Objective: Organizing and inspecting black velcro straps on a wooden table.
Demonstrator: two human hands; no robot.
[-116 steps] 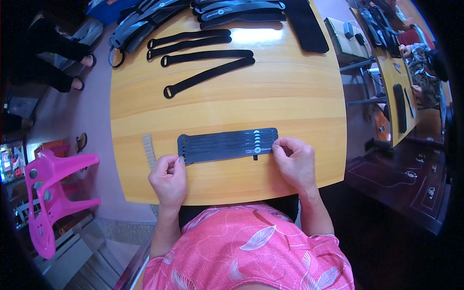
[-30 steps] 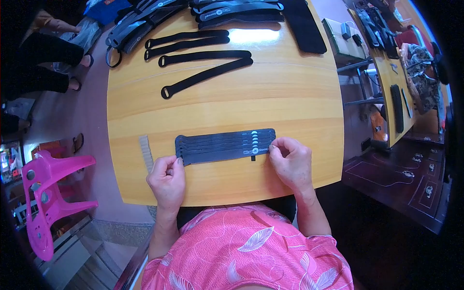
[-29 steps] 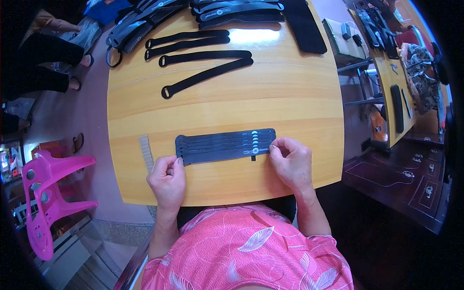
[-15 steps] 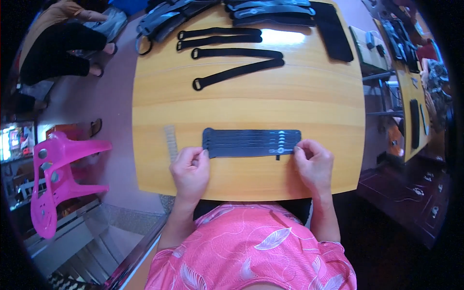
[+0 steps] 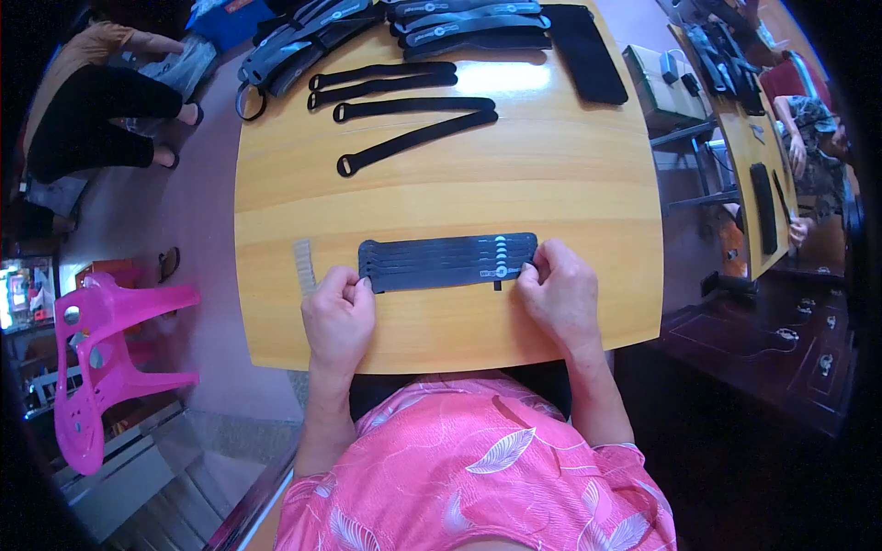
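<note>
A set of black hook-and-loop straps [image 5: 432, 262] lies overlapped in a flat row near the table's front edge, with buckle-slot ends at the left and pale printed marks near the right end. My left hand [image 5: 338, 317] is closed, thumb and fingers pinching the set's lower left corner. At the other end my right hand [image 5: 562, 292] pinches the right edge, its fingers curled. A small black tab [image 5: 498, 286] sticks out below the set near its right end. Further up the table lie several loose black straps [image 5: 413, 106], their slotted ends to the left.
Piles of grey and black straps [image 5: 469, 28] and a black flat piece [image 5: 588, 55] lie along the far edge. A beige ribbed strip [image 5: 304, 266] is left of my left hand. A pink stool [image 5: 115, 358] stands left; other people are at both sides.
The whole view has shifted, so the table appears further left. My right hand has risen slightly along the set's right edge, and the set now tilts up a little at that end.
</note>
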